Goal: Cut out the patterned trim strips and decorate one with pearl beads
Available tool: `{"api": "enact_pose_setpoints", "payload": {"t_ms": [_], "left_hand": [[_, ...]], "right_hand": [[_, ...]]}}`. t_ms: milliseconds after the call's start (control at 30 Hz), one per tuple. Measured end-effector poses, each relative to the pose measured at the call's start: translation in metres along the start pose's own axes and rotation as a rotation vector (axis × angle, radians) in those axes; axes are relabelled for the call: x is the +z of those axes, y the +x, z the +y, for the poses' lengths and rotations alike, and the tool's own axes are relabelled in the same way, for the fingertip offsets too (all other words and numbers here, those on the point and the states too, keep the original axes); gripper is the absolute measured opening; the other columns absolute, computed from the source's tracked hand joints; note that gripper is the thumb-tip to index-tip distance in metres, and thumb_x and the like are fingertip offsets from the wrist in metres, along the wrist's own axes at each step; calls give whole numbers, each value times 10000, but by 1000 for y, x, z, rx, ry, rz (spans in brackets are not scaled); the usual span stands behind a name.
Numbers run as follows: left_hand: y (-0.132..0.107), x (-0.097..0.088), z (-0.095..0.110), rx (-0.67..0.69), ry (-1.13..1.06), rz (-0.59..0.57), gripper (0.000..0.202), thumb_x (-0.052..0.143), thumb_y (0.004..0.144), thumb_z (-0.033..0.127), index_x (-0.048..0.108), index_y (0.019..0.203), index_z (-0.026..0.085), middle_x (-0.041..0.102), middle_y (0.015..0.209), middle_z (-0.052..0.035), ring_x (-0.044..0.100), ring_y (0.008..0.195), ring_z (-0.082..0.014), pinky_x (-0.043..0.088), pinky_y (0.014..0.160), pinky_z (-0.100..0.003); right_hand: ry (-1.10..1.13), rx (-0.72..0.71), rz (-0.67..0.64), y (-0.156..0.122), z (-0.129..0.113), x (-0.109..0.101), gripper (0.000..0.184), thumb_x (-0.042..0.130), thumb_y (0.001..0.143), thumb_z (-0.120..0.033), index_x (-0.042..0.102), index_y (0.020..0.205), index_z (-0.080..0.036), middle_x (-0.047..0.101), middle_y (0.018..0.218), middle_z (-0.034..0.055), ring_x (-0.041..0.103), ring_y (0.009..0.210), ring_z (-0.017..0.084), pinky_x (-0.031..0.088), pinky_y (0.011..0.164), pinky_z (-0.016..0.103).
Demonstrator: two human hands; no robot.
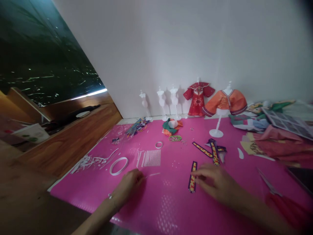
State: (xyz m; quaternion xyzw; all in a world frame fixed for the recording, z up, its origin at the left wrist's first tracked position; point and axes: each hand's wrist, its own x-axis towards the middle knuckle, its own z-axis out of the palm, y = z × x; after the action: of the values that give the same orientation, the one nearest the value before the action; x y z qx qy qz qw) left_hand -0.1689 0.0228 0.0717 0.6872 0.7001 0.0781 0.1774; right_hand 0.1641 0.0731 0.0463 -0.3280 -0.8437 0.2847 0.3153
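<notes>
My left hand (130, 184) rests low over the pink mat, its fingers curled closed. A thin pale strip (153, 174) reaches out to the right from beside those fingertips; whether they grip it I cannot tell. My right hand (216, 182) has its fingertips pinched at the edge of a fabric strip (192, 184), yellow and red with a dark purple border, lying on the mat. Further back lie similar strips (202, 149), some overlapping. Between the hands and the dress forms is a sheet of small white stick-on beads (153, 158), with a few loose beads nearby.
A large tape roll (119, 166) and a smaller one (159, 144) lie leftward, near white scraps (90, 162). Small dress forms (161, 98) line the wall; others wear a red garment (197, 99) and an orange top (226, 100). Red-handled scissors (281, 199) and fabrics (276, 142) sit right.
</notes>
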Motion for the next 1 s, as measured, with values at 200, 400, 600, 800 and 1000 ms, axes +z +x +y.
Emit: {"api": "enact_pose_setpoints", "payload": {"t_ms": [200, 400, 600, 800, 1000], "left_hand": [[6, -5, -15, -45, -87, -80, 199, 524, 741, 296, 550, 586, 175, 536, 595, 7, 467, 587, -147, 303, 565, -269], [14, -11, -28, -45, -237, -240, 317, 570, 740, 457, 586, 606, 170, 521, 540, 25, 479, 528, -132, 358, 527, -247], [19, -17, -27, -36, -254, -303, 319, 630, 773, 442, 597, 622, 163, 560, 566, 24, 503, 517, -117, 369, 520, -237], [20, -24, -30, -32, -273, -404, 349, 546, 948, 419, 628, 750, 143, 594, 646, 27, 558, 557, -114, 475, 598, -274], [22, -25, -30, -49, -237, -465, 260, 573, 955, 376, 640, 910, 130, 654, 819, -9, 632, 683, -139, 543, 661, -312]], "right_hand": [[-330, -236, -77, -2, -18, -1, 277, 437, 951, -176, 711, 985, -192, 691, 856, 77, 595, 816, 228, 463, 786, 411], [-439, -170, -179, -2, -20, 1, 276, 423, 944, -150, 695, 965, -190, 693, 884, 69, 607, 840, 246, 443, 787, 414], [-503, -118, -328, -6, -25, 7, 214, 474, 908, -100, 657, 872, -205, 693, 885, 32, 622, 863, 228, 435, 777, 376], [-485, -160, -324, -19, -28, 16, 209, 482, 889, -81, 641, 865, -214, 690, 882, 21, 622, 861, 211, 436, 839, 372], [-350, -245, -320, 3, -65, 53, 192, 486, 898, -125, 662, 924, -198, 694, 995, 45, 607, 951, 216, 465, 885, 353]]}}
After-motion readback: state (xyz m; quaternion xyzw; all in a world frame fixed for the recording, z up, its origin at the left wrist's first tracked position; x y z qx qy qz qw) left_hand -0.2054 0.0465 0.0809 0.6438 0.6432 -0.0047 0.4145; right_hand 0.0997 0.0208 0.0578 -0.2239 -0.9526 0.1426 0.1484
